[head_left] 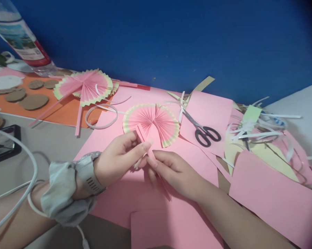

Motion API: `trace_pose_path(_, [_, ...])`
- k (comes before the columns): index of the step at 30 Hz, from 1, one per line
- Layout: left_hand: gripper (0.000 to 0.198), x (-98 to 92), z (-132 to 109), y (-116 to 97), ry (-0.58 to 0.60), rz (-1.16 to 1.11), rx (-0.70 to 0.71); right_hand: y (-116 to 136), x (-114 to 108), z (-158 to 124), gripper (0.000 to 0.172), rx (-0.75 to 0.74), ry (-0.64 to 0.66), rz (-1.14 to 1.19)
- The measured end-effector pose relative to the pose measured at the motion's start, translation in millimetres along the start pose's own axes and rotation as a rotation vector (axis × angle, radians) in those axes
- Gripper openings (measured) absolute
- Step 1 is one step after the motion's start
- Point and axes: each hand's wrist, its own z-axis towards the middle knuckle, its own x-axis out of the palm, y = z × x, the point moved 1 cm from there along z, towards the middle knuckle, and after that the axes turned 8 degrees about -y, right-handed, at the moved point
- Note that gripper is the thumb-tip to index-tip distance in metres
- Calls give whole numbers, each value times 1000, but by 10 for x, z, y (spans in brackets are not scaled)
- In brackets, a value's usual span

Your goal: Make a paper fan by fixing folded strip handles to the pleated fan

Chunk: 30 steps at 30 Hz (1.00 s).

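Observation:
A narrow folded strip of pink paper [141,133] runs slantwise between my two hands. My left hand [122,150], with a watch and a grey scrunchie at the wrist, pinches its upper part between thumb and fingers. Lower down, my right hand [175,169] grips the same strip, whose far end shows below the fingers. Just beyond my hands a pleated paper fan [168,126], pink with a green and yellow rim, lies spread with a gap at its front. Pink paper sheets [114,204] lie beneath.
Black-handled scissors [202,134] rest on pink paper at right, beside a heap of paper scraps [259,128]. Finished-looking fans with strip handles [85,86] lie at back left, near cardboard discs [34,101], a bottle [21,41] and a phone [5,143]. A white cable [32,152] crosses my left arm.

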Motion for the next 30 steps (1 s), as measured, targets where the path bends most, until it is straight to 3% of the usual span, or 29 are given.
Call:
trace_pose_path(6, [32,6,13,-18,-5,47,10,8,7,3,38,-55,-49,-5])
trace_pose_path(15, [27,-15,23,-22,-37,227,56,-37,17,30,28,-82,-138,-63])
trace_pose_path(25, [33,-7,15,-48,-15,69,94,-19,7,14,31,-82,-43,-69])
trace_pose_path(30, [29,0,-3,-37,82,13,61,-29,-5,-2,35,-78,45,-151])
